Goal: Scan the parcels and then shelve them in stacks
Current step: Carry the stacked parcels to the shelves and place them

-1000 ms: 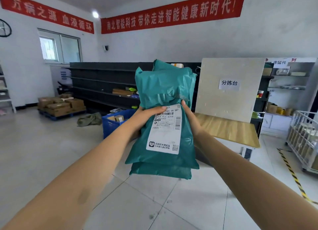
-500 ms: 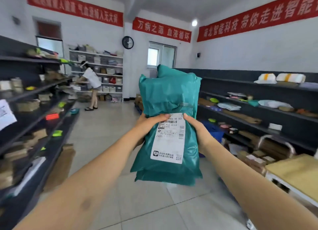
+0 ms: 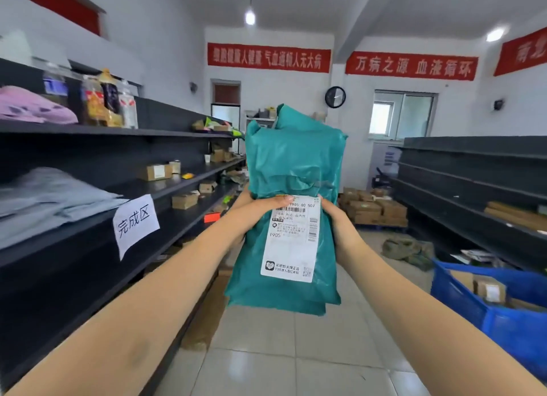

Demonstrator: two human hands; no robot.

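Note:
A stack of teal plastic mailer parcels [image 3: 293, 164] stands upright in front of me, the front one bearing a white shipping label [image 3: 291, 238] with barcodes. My left hand [image 3: 254, 212] grips the stack's left edge, thumb across the label's top. My right hand [image 3: 333, 218] holds the right edge, fingers behind the parcels. A dark shelf unit [image 3: 88, 218] runs along my left, carrying grey mailers [image 3: 50, 194] and a white paper sign [image 3: 134, 224].
Small cardboard boxes [image 3: 155, 172] and bottles [image 3: 103, 99] sit on the left shelves. A second dark shelf unit [image 3: 473, 182] lines the right. A blue crate [image 3: 515, 324] with boxes stands at lower right. Stacked cartons [image 3: 373, 210] rest on a pallet ahead. The tiled aisle runs between.
My view has swung left, away from the sorting table and right shelves toward the left shelf with the sign. Both hands keep the same grip on the teal parcels.

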